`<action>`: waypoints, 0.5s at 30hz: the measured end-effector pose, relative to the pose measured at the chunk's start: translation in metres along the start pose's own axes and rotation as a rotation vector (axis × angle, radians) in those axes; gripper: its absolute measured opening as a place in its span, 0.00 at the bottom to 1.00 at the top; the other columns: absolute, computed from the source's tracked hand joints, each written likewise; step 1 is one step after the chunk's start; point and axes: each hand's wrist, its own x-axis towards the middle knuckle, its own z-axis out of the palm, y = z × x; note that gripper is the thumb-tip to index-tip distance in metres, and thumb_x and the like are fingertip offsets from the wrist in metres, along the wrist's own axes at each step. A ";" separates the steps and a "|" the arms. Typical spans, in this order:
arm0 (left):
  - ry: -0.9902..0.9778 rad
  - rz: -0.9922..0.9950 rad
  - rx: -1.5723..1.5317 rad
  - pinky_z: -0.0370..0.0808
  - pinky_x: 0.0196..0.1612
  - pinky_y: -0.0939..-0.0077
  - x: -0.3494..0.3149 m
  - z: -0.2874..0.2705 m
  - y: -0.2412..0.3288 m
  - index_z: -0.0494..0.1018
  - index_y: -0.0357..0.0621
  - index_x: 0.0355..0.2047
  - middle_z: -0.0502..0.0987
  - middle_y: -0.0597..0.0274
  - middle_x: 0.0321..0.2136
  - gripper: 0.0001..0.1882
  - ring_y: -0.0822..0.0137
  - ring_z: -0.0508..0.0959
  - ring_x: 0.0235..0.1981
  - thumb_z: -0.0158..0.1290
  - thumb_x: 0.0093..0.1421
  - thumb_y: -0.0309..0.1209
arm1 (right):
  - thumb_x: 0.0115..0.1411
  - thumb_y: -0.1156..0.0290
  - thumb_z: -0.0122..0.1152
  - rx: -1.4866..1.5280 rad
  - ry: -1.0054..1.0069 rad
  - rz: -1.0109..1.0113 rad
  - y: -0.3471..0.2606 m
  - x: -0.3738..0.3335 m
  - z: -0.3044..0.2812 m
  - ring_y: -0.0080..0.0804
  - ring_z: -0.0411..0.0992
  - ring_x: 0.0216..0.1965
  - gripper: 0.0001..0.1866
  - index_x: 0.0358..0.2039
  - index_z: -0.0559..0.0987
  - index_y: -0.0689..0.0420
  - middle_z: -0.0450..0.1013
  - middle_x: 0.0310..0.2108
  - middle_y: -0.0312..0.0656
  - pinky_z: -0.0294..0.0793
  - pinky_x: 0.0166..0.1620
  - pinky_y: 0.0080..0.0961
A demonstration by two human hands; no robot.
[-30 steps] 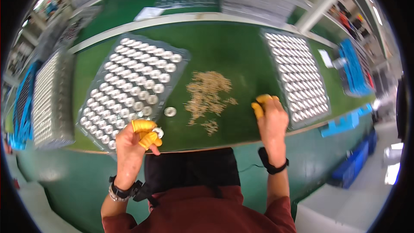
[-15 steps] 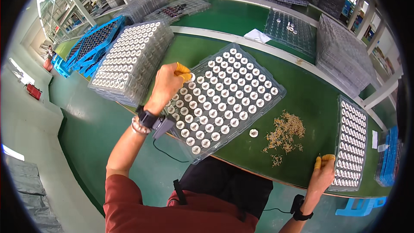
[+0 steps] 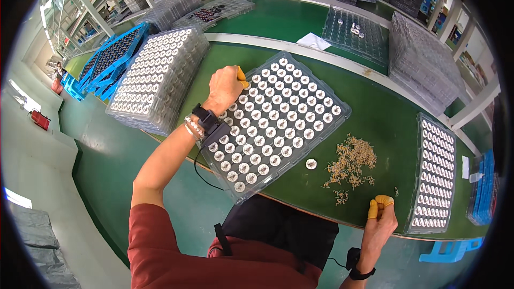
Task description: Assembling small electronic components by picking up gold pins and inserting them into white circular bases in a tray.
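Yellow rubbery sleeves (image 3: 384, 199) are worn on the foremost fingers of the right hand (image 3: 381, 222), held by the front edge of the flat green bench (image 3: 369, 128); its fingers are bent close together, but whether anything tiny is pinched can't be told. The near corner of the see-through plastic tray (image 3: 342, 105), filled w/ rows of round white discs (image 3: 279, 141) w/ dark centres, is set jutting past that edge. If it's bumped from below, discs could prob. be tipped off. The thin black cable (image 3: 208, 180) hung nr that corner might get snagged b/c it's slung from the left wrist. One loose white disc (image 3: 311, 164) is placed btwn tray and the low heap of thin tan pins (image 3: 352, 161); pins could be scattered if a palm is dragged low. The left hand (image 3: 227, 86) is held at the tray's upper left side; its fingers are curled in, tips part hidden, so a pinch can't be confirmed. There, room is squeezed by the tall stack of see-through trays (image 3: 184, 75). More room is offered btwn heap and the narrow-looking disc-filled tray (image 3: 414, 182) at R, & behind the heap up to the long white rail (image 3: 243, 39).
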 end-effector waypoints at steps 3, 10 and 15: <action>0.040 0.063 0.027 0.76 0.35 0.63 0.000 0.002 -0.006 0.79 0.40 0.30 0.80 0.48 0.26 0.07 0.51 0.81 0.30 0.60 0.50 0.28 | 0.55 0.81 0.62 0.046 -0.023 -0.039 -0.007 -0.005 0.002 0.41 0.73 0.24 0.06 0.34 0.76 0.64 0.74 0.28 0.48 0.72 0.28 0.32; -0.127 0.140 0.026 0.76 0.34 0.69 -0.025 -0.011 -0.008 0.78 0.41 0.33 0.82 0.53 0.28 0.11 0.59 0.82 0.29 0.64 0.49 0.29 | 0.47 0.74 0.69 -0.137 -0.115 -0.367 -0.026 -0.005 0.006 0.46 0.69 0.30 0.13 0.35 0.78 0.58 0.69 0.29 0.45 0.71 0.32 0.37; -0.101 0.192 0.035 0.75 0.32 0.71 -0.027 -0.020 -0.009 0.77 0.36 0.33 0.81 0.51 0.26 0.08 0.60 0.82 0.28 0.61 0.52 0.22 | 0.47 0.74 0.69 -0.089 -0.130 -0.361 -0.019 -0.002 0.013 0.44 0.69 0.28 0.10 0.29 0.77 0.58 0.68 0.27 0.43 0.70 0.32 0.37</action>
